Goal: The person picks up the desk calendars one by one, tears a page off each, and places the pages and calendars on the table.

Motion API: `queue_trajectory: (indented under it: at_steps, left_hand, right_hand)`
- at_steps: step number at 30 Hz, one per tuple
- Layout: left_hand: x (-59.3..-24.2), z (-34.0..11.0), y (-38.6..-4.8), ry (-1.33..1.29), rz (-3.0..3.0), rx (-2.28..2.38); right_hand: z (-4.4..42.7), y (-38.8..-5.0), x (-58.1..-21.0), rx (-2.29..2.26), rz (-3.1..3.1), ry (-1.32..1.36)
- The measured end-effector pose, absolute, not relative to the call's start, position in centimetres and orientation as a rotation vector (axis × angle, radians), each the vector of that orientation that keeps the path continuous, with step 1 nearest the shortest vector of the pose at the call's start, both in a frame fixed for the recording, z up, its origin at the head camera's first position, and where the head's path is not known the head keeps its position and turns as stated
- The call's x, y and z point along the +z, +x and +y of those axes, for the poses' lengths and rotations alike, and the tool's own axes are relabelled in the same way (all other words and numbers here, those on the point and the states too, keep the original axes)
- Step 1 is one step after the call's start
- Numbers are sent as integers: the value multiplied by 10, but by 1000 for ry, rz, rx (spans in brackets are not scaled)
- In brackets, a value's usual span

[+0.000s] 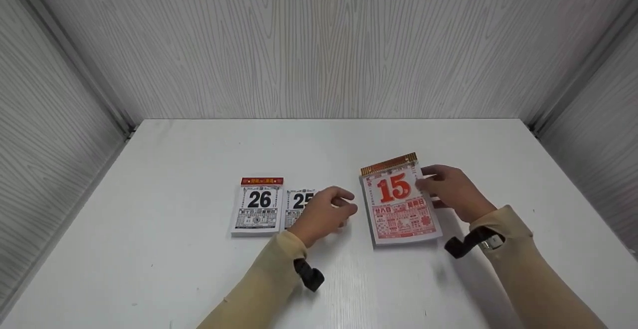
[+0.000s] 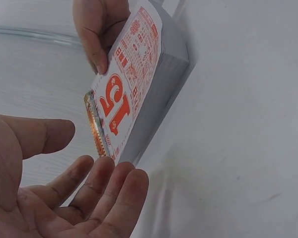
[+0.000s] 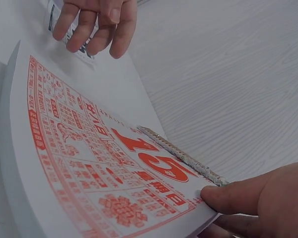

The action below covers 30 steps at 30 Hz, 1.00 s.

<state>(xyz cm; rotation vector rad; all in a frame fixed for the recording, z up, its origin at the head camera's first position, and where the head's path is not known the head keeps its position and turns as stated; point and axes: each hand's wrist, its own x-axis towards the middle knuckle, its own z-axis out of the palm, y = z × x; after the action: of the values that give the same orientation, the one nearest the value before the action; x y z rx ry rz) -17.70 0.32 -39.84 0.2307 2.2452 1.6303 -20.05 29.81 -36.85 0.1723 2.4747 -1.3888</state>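
A thick tear-off calendar (image 1: 398, 212) with a red 15 and a gold binding strip is tilted above the white table. My right hand (image 1: 456, 192) grips its right edge, thumb on the front page and fingers behind, as the right wrist view also shows. My left hand (image 1: 324, 214) is held to the left of this calendar, fingers relaxed and apart from it, with nothing in the palm. Beneath and beside the left hand lies a loose calendar page (image 1: 297, 200) with a black 25, partly hidden by that hand.
Left of the loose page, a smaller tear-off calendar (image 1: 257, 208) with a black 26 and a red top strip lies flat on the white table (image 1: 149, 269). Wood-grain panels (image 1: 319, 45) stand at the back and on both sides.
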Motion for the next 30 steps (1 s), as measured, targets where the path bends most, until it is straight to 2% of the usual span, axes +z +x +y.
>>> queue_trajectory:
  at_steps: [30]
  left_hand:
    - [-404,6,-185,84,2253,1858]
  right_hand:
    - [280,-196,-373,-1776,2543,72]
